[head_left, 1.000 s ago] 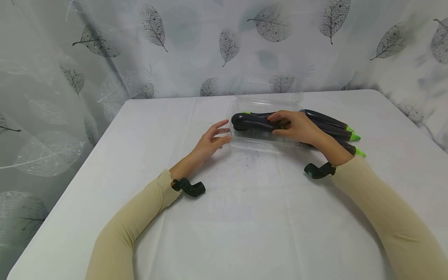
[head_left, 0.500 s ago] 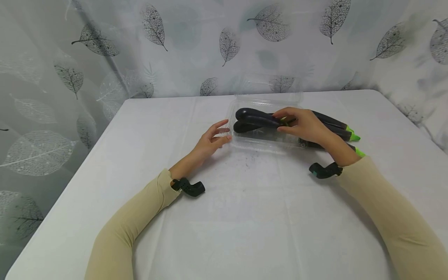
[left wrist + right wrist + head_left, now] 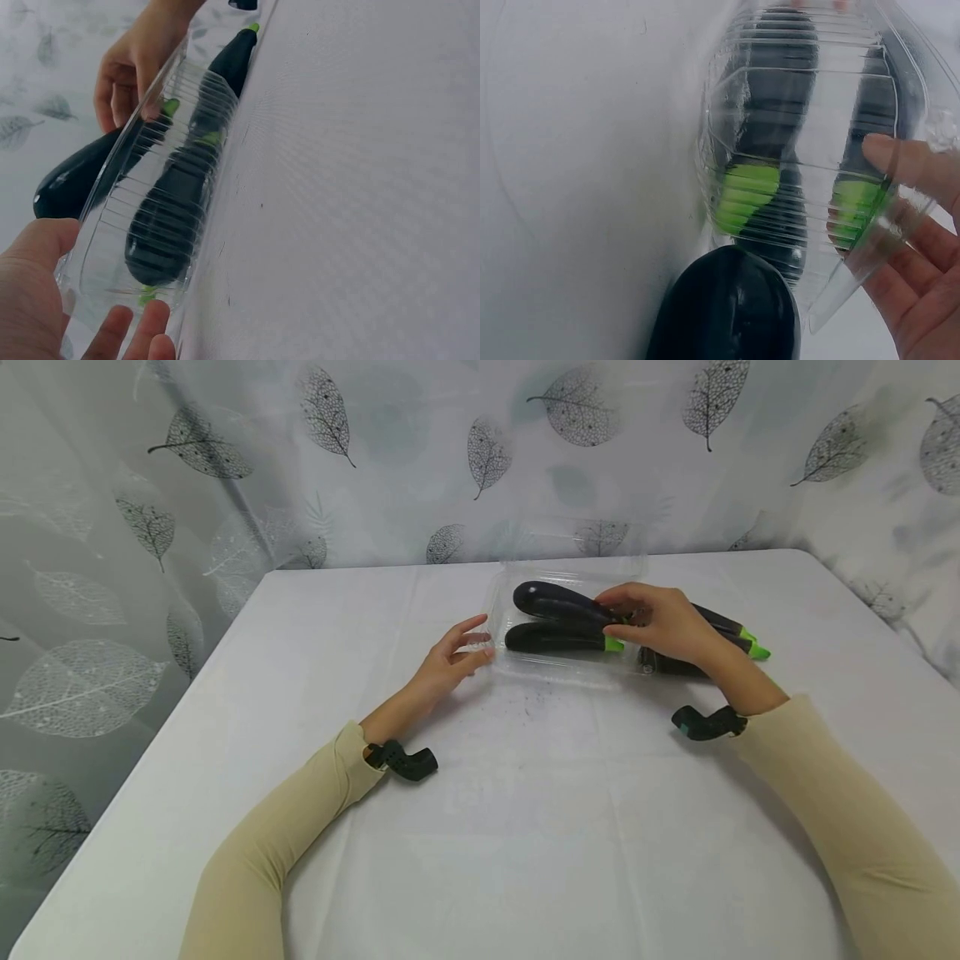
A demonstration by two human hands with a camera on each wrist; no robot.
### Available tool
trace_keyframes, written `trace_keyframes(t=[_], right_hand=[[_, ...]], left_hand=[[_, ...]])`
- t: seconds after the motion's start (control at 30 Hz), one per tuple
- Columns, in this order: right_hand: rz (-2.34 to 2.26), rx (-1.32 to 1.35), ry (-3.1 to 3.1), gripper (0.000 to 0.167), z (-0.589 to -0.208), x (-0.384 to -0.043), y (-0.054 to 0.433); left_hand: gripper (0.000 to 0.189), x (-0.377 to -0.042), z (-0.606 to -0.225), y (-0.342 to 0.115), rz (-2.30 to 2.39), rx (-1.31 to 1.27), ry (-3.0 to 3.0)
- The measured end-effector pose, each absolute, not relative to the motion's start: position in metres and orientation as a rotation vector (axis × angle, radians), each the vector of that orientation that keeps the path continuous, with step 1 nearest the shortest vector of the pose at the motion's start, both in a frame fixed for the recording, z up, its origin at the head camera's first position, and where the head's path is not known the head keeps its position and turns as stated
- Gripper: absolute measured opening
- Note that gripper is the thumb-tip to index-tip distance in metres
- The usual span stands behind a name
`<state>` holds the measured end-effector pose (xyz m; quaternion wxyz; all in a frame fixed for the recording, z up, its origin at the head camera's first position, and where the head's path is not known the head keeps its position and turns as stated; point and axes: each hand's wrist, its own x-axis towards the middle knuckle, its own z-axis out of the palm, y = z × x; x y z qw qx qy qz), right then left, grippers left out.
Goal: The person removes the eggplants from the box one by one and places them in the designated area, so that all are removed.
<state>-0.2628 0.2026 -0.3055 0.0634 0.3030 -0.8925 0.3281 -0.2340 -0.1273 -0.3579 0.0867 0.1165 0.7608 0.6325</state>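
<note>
A dark eggplant (image 3: 562, 602) is in my right hand (image 3: 660, 618), which pinches its stem end and holds it tilted over the clear plastic clamshell box (image 3: 558, 667). Below it, inside the box, lies another eggplant (image 3: 558, 637) with its green stem to the right. A green tip (image 3: 148, 295) shows at the box's near end in the left wrist view; what it belongs to is mostly hidden. My left hand (image 3: 444, 664) is at the box's left end, fingers fairly straight. In the left wrist view its thumb (image 3: 49, 241) lies at the rim.
Several more eggplants (image 3: 720, 620) lie to the right of the box, partly behind my right hand. The box's clear lid (image 3: 573, 539) stands raised at the back. A leaf-print curtain (image 3: 390, 460) hangs behind the white table (image 3: 480, 827).
My right hand has moved slightly right and back, carrying its eggplant up and away from the one in front, whose green stem now shows. The left hand has stayed in place.
</note>
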Motion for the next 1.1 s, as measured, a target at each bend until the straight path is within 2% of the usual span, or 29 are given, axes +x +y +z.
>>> trace_keyframes(t=[0.63, 1.1], right_hand=[[1.034, 0.875, -2.578, 0.039, -0.295, -0.260, 0.212], [1.090, 0.732, -2.573, 0.042, -0.294, -0.261, 0.234]], left_hand=[[0.060, -0.234, -0.357, -0.127, 1.871, 0.334, 2.277], [0.059, -0.233, -0.355, -0.127, 1.880, 0.329, 2.263]])
